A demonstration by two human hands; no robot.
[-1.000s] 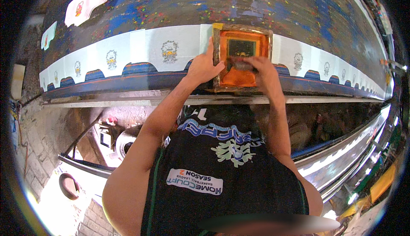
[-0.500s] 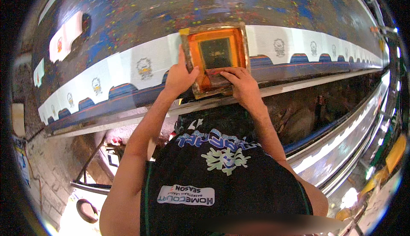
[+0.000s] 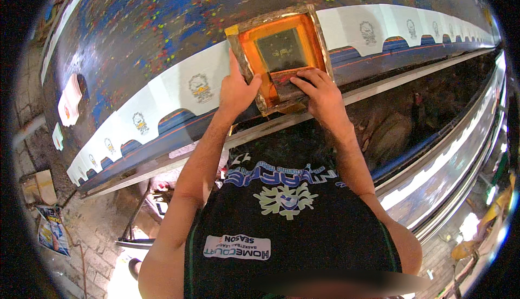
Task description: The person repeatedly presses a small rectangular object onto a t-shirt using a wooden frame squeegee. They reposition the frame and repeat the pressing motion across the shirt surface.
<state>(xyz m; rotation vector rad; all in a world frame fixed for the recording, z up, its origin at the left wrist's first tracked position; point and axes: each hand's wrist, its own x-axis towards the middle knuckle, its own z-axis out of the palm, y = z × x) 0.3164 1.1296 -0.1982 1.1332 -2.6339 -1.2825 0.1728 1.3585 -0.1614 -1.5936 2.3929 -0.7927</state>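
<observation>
**A:** Upper centre of frame: wooden screen-printing frame (image 3: 279, 55) with orange mesh lies flat on the white fabric strip (image 3: 162, 96), which runs along the paint-spattered long table (image 3: 141, 23).

**B:** Hands?

**A:** Left hand (image 3: 235, 88) is clamped on the frame's left rail, index finger straight up along the wood, thumb hooked over the inner edge. Right hand (image 3: 319, 90) is inside the frame at its lower edge, fingers curled down over a dark squeegee (image 3: 287, 81) pressed to the mesh. Neither hand is spread open.

**B:** Progress?

**A:** Judging by the strip: small emblem prints (image 3: 200, 88) show on the panels to the left of the frame, down toward the lower-left end, and more emblems (image 3: 368, 31) on the panels to the right, out toward the upper-right edge. So both sides look printed already. Can't tell whether those are this colour pass or an earlier one.

**B:** And the current panel?

**A:** Squeegee sits at the near end of the mesh, so I'd guess the stroke is at one end of its travel. Which end it started from I can't tell. Print under the mesh is hidden.

**B:** Anything else around?

**A:** Stack of white pieces (image 3: 70, 101) at the left on the table, cardboard box (image 3: 38, 185) on the floor at lower left.
</observation>
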